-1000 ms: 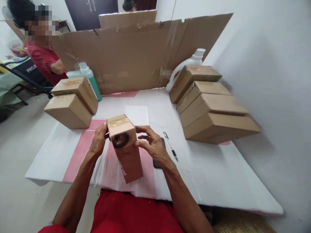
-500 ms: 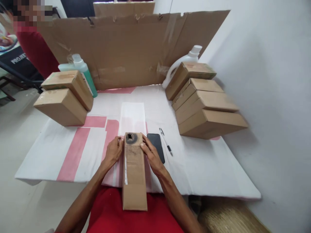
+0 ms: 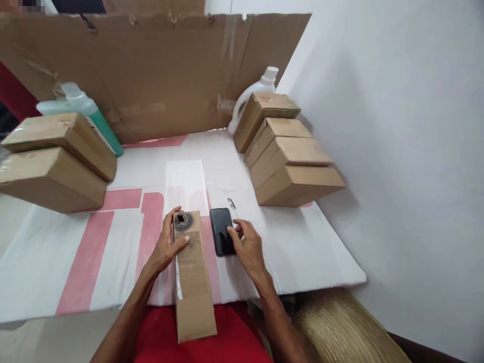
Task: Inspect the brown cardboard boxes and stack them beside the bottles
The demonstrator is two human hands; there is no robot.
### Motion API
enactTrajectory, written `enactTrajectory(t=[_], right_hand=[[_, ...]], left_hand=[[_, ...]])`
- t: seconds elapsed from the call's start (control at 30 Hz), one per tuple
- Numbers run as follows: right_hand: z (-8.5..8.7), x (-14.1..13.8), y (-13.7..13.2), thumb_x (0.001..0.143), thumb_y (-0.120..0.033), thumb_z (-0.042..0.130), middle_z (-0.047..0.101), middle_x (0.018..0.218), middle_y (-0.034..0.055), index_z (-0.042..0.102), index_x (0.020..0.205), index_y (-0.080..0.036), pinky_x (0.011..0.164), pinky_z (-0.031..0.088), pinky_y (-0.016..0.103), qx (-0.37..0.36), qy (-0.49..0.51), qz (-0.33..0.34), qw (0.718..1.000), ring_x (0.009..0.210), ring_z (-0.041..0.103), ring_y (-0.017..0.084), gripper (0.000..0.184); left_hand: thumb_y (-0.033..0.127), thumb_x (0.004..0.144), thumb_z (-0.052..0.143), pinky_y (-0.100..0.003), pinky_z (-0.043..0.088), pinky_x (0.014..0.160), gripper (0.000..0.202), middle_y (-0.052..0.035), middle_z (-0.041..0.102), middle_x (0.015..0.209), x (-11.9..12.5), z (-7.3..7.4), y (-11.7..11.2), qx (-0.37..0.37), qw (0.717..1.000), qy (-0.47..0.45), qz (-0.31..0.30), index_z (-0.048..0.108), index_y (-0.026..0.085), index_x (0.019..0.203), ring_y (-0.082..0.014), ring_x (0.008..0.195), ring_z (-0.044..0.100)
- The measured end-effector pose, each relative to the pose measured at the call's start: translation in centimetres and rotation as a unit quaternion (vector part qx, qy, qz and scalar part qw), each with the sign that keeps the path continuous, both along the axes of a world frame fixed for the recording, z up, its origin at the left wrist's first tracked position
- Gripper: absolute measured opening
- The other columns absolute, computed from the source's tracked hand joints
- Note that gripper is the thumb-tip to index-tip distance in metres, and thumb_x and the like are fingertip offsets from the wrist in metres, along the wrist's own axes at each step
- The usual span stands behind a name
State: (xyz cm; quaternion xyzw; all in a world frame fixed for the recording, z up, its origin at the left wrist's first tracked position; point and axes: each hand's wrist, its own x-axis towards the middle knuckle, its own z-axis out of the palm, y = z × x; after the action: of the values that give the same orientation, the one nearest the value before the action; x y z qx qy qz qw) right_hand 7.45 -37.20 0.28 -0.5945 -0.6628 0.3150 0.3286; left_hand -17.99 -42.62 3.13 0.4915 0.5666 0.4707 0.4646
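A long cardboard box [image 3: 194, 275] leans from the table edge down to my lap. It has a dark-ringed hole near its upper end. My left hand [image 3: 168, 244] grips the box's left side, thumb across the top face and fingers at the far corner. My right hand [image 3: 247, 244] is off the box, bent over the pen [image 3: 231, 203], with a gap between thumb and forefinger. Its thumb tip overlaps the right edge of a black smartphone [image 3: 221, 233] lying flat. Most of the pen is hidden beneath this hand.
Cardboard boxes [image 3: 56, 174] stand at the left before a green bottle [image 3: 104, 133]. Several more boxes [image 3: 298, 176] line the right, before a white jug [image 3: 251, 96]. A cardboard screen [image 3: 159, 75] closes the back. A white sheet [image 3: 185, 176] lies mid-table.
My right hand has left the box and moved right to the smartphone and pen. My left thumb has come onto the box's top face. The view has turned right.
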Motion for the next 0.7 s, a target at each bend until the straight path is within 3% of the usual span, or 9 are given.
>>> enactTrajectory(t=[0.07,0.17,0.27,0.4,0.47,0.57,0.7], right_hand=[[-0.8,1.7,0.8,0.097,-0.04,0.057,0.067,0.101,0.0119,0.066,0.112,-0.016,0.079,0.048,0.039,-0.004,-0.125,-0.041,0.991,0.087,0.063,0.026,0.03],[-1.4,3.0,1.7,0.097,-0.035,0.058,0.067,0.101,0.013,0.063,0.11,-0.016,0.073,0.042,0.035,-0.071,-0.243,-0.057,0.966,0.086,0.063,0.027,0.023],[-1.5,3.2,2.3,0.098,-0.034,0.057,0.068,0.084,0.0078,0.061,0.098,-0.02,0.067,0.034,0.033,-0.114,-0.259,-0.027,0.959,0.078,0.062,0.025,0.014],[-0.9,3.3,3.2,0.092,-0.031,0.06,0.064,0.069,0.0036,0.057,0.078,-0.023,0.065,0.031,0.032,-0.139,-0.235,-0.009,0.962,0.069,0.059,0.023,0.017],[-0.1,3.1,3.5,0.089,-0.032,0.064,0.062,0.064,0.0015,0.056,0.074,-0.023,0.066,0.035,0.032,-0.13,-0.165,-0.023,0.977,0.065,0.058,0.021,0.019],[1.8,1.8,3.6,0.088,-0.045,0.068,0.061,0.061,-0.0019,0.056,0.077,-0.023,0.06,0.041,0.031,-0.106,0.055,-0.049,0.992,0.056,0.056,0.018,0.027],[4.3,-2.0,3.1,0.086,-0.049,0.075,0.068,0.068,-0.0017,0.06,0.091,-0.023,0.052,0.045,0.027,-0.103,0.315,-0.001,0.943,0.055,0.062,0.016,0.031]], left_hand=[[0.051,0.085,0.073,-0.051,0.04,0.116,0.08,-0.0151,0.048,0.151,0.4,-0.1,0.1,-0.003,1.0,-0.004,0.015,0.038,0.024,0.151,-0.0348,0.136,0.053],[0.047,0.084,0.073,-0.047,0.043,0.111,0.073,-0.0133,0.054,0.14,1.0,-0.2,0.4,0.012,0.999,-0.019,0.036,0.042,0.023,0.145,-0.0321,0.128,0.056],[0.045,0.083,0.073,-0.043,0.045,0.106,0.067,-0.0107,0.056,0.13,1.4,-0.2,0.8,0.036,0.998,-0.028,0.041,0.045,0.022,0.14,-0.0293,0.12,0.057],[0.045,0.082,0.072,-0.041,0.044,0.104,0.064,-0.0094,0.056,0.125,1.4,-0.1,1.0,0.045,0.998,-0.035,0.038,0.046,0.022,0.136,-0.0283,0.117,0.056],[0.045,0.082,0.072,-0.042,0.044,0.105,0.063,-0.0093,0.056,0.125,1.3,0.0,1.0,0.043,0.998,-0.033,0.036,0.046,0.022,0.135,-0.0284,0.117,0.056],[0.045,0.082,0.072,-0.042,0.044,0.104,0.063,-0.0094,0.056,0.125,1.2,0.0,0.9,0.038,0.998,-0.03,0.034,0.046,0.022,0.135,-0.0286,0.116,0.056],[0.045,0.081,0.072,-0.042,0.044,0.104,0.063,-0.0096,0.055,0.126,1.3,0.0,0.9,0.04,0.998,-0.037,0.041,0.047,0.022,0.134,-0.0287,0.116,0.056]])
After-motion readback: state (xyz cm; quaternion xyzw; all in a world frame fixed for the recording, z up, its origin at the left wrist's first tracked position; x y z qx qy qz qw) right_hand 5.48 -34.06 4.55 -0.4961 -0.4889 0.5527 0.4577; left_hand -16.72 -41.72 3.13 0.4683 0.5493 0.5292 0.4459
